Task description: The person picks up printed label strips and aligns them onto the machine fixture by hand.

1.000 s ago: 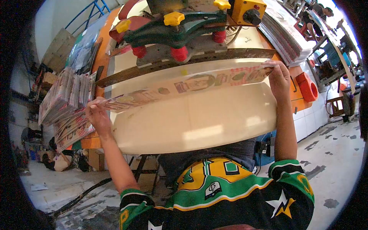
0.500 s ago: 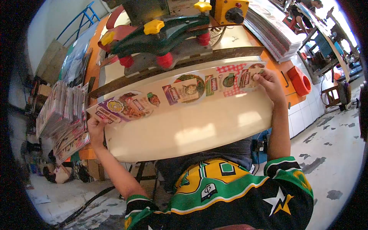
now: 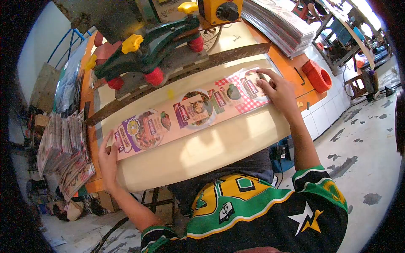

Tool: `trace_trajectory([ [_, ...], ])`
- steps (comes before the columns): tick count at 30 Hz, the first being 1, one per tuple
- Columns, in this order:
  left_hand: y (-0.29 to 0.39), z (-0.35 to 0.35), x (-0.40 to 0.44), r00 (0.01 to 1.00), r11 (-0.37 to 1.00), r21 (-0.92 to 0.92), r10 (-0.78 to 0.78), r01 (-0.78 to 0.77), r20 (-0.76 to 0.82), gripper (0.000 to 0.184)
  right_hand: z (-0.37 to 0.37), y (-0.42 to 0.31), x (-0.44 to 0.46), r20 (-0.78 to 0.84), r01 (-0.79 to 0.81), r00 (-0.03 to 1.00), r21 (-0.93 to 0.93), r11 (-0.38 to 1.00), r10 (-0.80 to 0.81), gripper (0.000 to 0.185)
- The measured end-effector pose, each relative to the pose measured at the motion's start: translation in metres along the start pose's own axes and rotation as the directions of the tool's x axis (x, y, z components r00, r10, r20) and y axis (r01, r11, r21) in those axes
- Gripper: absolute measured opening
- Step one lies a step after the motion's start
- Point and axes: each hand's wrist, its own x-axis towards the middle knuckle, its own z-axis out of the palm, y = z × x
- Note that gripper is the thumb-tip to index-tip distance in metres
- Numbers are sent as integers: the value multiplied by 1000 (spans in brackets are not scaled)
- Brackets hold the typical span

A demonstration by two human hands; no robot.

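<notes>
A long printed strip [image 3: 168, 126] with food pictures and a red checked pattern lies slantwise on the cream board [image 3: 202, 147] in front of me. At its left end is my left hand [image 3: 109, 162], with the index finger stretched along the short edge and the thumb beside the corner. My right hand [image 3: 280, 95] is at the other end, thumb and bent fingers gripping the strip near its far right corner. Just beyond the strip, a long metal bar [image 3: 177, 80] runs across the machine, below a dark green clamp arm [image 3: 168, 46] with yellow knobs and red feet.
Stacks of printed sheets stand at the left [image 3: 63, 143] and the far right [image 3: 278, 25]. A yellow control box [image 3: 221, 10] sits at the back. On the orange tabletop [image 3: 295, 80] are a hex key [image 3: 299, 76] and a red-orange holder [image 3: 317, 76].
The strip has moved nearer to me and now lies flatter on the board. Both hands came down with it, and the left fingers have straightened. My view has shifted slightly right.
</notes>
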Motion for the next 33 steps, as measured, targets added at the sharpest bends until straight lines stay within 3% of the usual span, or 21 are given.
trace_trajectory([
  [3,-10,4,14,998,998,19,52,-52,-29,50,9,3,10,-43,53,998,-62,997,-56,37],
  [5,-15,2,22,981,962,200,194,-187,-17,46,11,-1,16,-52,99,993,-130,987,-106,32],
  [6,-13,5,23,981,961,199,196,-190,-12,46,13,3,22,-54,94,993,-131,987,-101,32],
  [8,-8,9,24,979,971,149,197,-187,-58,44,23,15,37,-97,234,963,-176,956,-253,34],
  [11,-2,14,31,991,991,106,87,-76,-102,42,20,4,43,-33,185,980,-196,963,-195,33],
  [15,-15,14,37,986,995,42,91,-86,-139,42,24,12,51,-27,178,982,-217,960,-188,33],
  [17,-16,12,38,988,985,165,81,-59,-130,42,28,18,52,-90,189,973,-213,959,-212,31],
  [23,-28,9,46,981,982,148,136,-115,-141,40,29,10,51,-67,149,983,-229,962,-169,35],
  [27,-35,8,47,979,982,151,135,-112,-152,39,32,14,52,-109,187,970,-233,954,-217,33],
  [33,-47,5,51,985,989,123,100,-83,-138,37,32,14,53,-85,142,982,-246,959,-167,34],
])
